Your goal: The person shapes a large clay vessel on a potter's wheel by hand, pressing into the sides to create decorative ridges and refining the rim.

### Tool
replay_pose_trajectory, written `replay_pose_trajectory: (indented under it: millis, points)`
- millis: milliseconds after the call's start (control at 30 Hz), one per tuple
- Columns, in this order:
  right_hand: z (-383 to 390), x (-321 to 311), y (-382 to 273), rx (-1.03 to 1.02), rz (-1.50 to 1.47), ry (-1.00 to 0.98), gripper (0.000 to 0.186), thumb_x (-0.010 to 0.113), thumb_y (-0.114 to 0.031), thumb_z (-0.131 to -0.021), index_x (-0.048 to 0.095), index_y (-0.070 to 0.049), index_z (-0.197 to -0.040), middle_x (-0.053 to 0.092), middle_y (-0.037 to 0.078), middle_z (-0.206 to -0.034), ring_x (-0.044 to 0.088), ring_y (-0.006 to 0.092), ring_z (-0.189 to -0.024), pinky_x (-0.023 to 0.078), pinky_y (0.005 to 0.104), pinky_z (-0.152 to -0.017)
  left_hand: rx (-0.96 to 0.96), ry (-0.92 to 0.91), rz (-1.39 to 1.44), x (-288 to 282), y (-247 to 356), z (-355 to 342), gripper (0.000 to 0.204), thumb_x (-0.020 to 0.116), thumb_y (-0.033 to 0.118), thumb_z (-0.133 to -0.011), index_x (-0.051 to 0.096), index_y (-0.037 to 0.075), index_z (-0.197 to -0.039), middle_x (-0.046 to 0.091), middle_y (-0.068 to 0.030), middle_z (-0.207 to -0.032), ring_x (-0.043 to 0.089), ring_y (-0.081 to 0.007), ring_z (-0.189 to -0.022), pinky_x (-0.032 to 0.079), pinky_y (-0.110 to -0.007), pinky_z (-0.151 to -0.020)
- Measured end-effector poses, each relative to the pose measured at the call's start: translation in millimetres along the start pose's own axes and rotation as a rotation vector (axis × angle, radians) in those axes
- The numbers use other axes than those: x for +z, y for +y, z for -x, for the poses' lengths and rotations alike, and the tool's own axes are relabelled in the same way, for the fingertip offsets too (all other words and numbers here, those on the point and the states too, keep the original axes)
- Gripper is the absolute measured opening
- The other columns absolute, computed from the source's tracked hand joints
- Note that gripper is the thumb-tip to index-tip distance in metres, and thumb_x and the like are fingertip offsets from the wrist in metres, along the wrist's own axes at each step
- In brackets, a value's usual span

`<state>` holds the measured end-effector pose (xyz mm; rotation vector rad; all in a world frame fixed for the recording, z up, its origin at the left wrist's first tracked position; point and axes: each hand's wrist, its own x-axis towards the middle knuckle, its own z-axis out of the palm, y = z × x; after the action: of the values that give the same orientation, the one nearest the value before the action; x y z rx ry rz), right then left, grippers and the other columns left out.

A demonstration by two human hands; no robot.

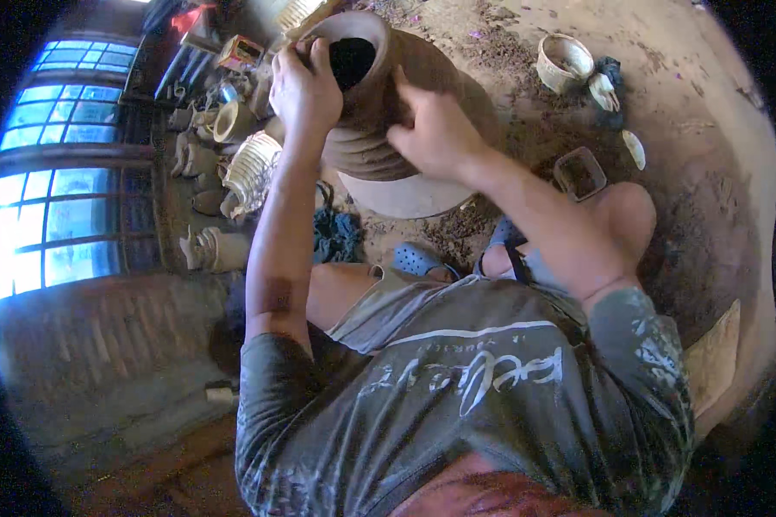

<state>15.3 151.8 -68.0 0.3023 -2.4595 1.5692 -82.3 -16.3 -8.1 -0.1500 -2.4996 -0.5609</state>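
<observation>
A large brown clay pot (364, 153) stands upright before me on a pale round base (405, 196). Its wide mouth is dark inside, and ridges circle its side below the neck. The fingers of my left hand (309, 90) curl over the left part of the rim, gripping it. My right hand (440, 133) lies against the right side of the neck, with forefinger and thumb stretched apart on the clay. The other fingers of that hand are hidden.
Several clay pots (200, 161) and a pale ribbed vessel (252, 172) stand along the left wall below barred windows (60, 194). To the right are a round basket (566, 62), a clear plastic tub (580, 172) and dark cloth (608, 73). Dark cloth (336, 234) lies near my blue clogs (420, 260).
</observation>
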Motion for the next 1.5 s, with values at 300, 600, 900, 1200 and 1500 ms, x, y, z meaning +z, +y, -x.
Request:
replay_pose_trajectory:
  millis: [300, 600, 900, 1200, 1500]
  points:
    - [40, 78, -41, -0.262, 0.152, -0.254, 0.030, 0.072, -0.022, -0.084, 0.074, -0.003, -0.107, 0.070, 0.024, -0.079, 0.070, 0.0427, -0.073, 0.058, 0.0488, -0.069, 0.126, 0.044, 0.022, 7, -16, 4, 0.056, 0.055, 0.053, -0.101, 0.059, 0.004, -0.127, 0.062, -0.0198, -0.129, 0.058, -0.0382, -0.123, 0.037, -0.058, -0.104]
    - [22, -16, -27, -0.461, 0.069, 0.302, 0.023, 0.073, -0.008, -0.089, 0.074, -0.006, -0.112, 0.071, 0.014, -0.099, 0.069, 0.0334, -0.085, 0.057, 0.0405, -0.076, 0.433, 0.210, 0.156, -13, -20, 13, 0.042, 0.067, 0.044, -0.096, 0.067, 0.004, -0.108, 0.069, -0.0156, -0.108, 0.062, -0.0355, -0.105, 0.042, -0.051, -0.096]
    - [39, -45, -29, -0.851, 0.372, -0.046, 0.044, 0.067, 0.000, -0.079, 0.066, 0.008, -0.122, 0.062, 0.014, -0.095, 0.062, 0.0325, -0.086, 0.055, 0.0410, -0.078, -0.166, -0.732, 0.879, -67, 12, 126, 0.057, 0.047, 0.048, -0.110, 0.072, -0.002, -0.099, 0.062, -0.0050, -0.072, 0.059, -0.0137, -0.069, 0.050, -0.034, -0.065]
    - [58, -7, -11, -0.429, 0.045, 0.003, 0.021, 0.079, -0.006, -0.084, 0.076, -0.001, -0.104, 0.074, 0.017, -0.102, 0.073, 0.0316, -0.092, 0.059, 0.0378, -0.081, -0.169, -0.586, 0.792, -34, -6, 163, 0.033, 0.054, 0.032, -0.108, 0.056, -0.001, -0.109, 0.064, -0.0170, -0.082, 0.064, -0.0258, -0.072, 0.052, -0.042, -0.067]
    - [12, -15, -47, -0.030, -0.312, 0.061, 0.013, 0.078, -0.012, -0.091, 0.078, -0.001, -0.098, 0.078, 0.010, -0.094, 0.070, 0.0127, -0.078, 0.057, 0.0308, -0.075, -0.300, 0.317, 0.688, 5, -40, 102, 0.041, 0.043, 0.032, -0.110, 0.051, -0.004, -0.127, 0.057, -0.0269, -0.122, 0.058, -0.0384, -0.112, 0.044, -0.046, -0.098]
